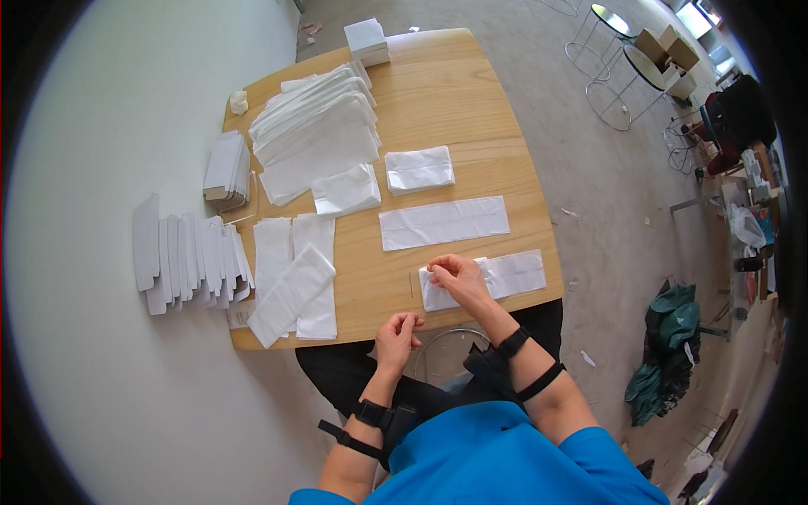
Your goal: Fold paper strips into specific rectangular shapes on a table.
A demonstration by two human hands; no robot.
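My right hand is over the left part of a long white folded strip, paper or thin cloth, lying near the table's front edge. Its thumb and fingertips are drawn together; whatever they may pinch is too small to make out. My left hand hovers at the front edge, left of that strip, with its fingers curled closed and their inside hidden. Just beyond the right hand lies a second flat white strip. Farther off is a short folded white stack.
Large layered white sheets cover the far left of the wooden table. Loose white strips overlap at near left. White flat cartons stand beside the wall. A white box sits at the far edge. Stools stand right.
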